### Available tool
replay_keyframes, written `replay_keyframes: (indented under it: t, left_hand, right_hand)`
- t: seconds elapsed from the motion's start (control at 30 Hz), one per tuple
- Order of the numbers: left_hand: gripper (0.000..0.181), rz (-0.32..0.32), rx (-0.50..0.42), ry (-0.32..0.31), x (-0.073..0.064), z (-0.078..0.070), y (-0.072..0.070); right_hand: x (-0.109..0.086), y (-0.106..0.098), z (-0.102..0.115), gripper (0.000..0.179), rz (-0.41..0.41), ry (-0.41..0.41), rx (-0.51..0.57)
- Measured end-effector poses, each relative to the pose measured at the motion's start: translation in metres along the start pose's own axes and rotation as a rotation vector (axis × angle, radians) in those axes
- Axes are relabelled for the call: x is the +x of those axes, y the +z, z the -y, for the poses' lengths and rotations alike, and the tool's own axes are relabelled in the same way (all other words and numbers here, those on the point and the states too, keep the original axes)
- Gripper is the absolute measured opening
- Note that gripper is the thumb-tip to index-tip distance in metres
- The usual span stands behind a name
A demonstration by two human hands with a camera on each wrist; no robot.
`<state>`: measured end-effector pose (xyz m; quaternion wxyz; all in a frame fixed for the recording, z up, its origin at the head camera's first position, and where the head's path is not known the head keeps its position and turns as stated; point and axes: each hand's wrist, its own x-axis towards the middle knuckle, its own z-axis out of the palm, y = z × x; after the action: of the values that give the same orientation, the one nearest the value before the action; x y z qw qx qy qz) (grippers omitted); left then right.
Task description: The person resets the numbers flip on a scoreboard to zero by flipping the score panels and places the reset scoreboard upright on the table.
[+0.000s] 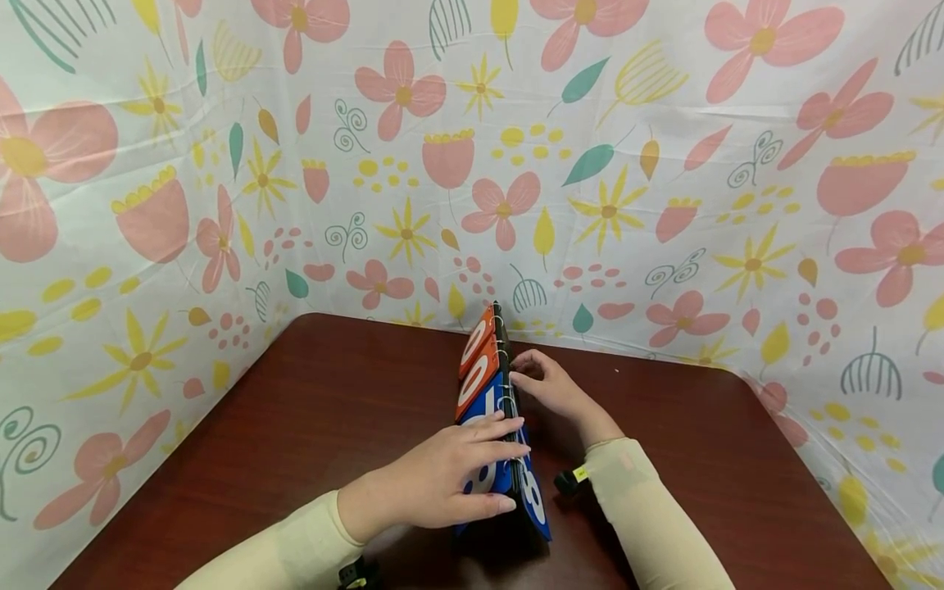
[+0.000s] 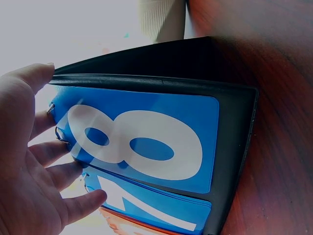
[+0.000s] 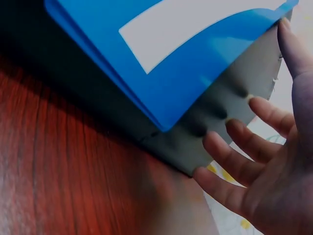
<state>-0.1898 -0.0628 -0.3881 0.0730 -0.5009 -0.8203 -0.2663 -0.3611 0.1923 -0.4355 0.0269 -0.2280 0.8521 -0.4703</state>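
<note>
A black tabletop flip scoreboard (image 1: pixel 505 344) stands like a tent, with blue and red number cards on metal rings along its top ridge. My left hand (image 1: pixel 450 471) lies across the near part of the ridge, its fingers fairly straight. In the left wrist view a blue card with a white 8 (image 2: pixel 142 142) faces out beside those fingers. My right hand (image 1: pixel 556 389) is at the scoreboard's right side toward the far end. The right wrist view has its relaxed fingers near the black panel (image 3: pixel 195 132) and its thumb tip at the edge of a blue card (image 3: pixel 195 49).
The scoreboard stands on a dark red-brown wooden table (image 1: pixel 354 377). Behind and to the left hangs a white cloth (image 1: pixel 413 172) with a flower pattern. A black wrist strap (image 1: pixel 569 482) shows at the right sleeve.
</note>
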Motion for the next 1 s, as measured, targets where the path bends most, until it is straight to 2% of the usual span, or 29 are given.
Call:
replay_keyframes:
  t: [0.13,0.5,0.67,0.8,1.0]
  left_hand:
    - [0.056,-0.003,0.007,0.001,0.0,0.001,0.0]
    - [0.057,0.0,-0.015,-0.019,0.0,0.0,0.0]
    - [0.057,-0.004,0.026,0.0,0.0,0.0,0.0]
    - [0.057,-0.009,0.051,0.015,0.0,0.001,0.0]
    - [0.056,0.003,0.036,0.009,0.0,0.002,-0.001]
  right_hand:
    - [-0.001,-0.003,-0.004,0.026,0.09,0.017,0.062]
    - [-0.006,-0.014,-0.014,0.028,0.333,0.074,0.171]
    - [-0.007,-0.016,-0.015,0.027,0.426,0.066,0.214]
    - [-0.008,-0.017,-0.016,0.023,0.47,0.068,0.237]
    - [-0.008,-0.017,-0.015,0.013,0.486,0.067,0.257]
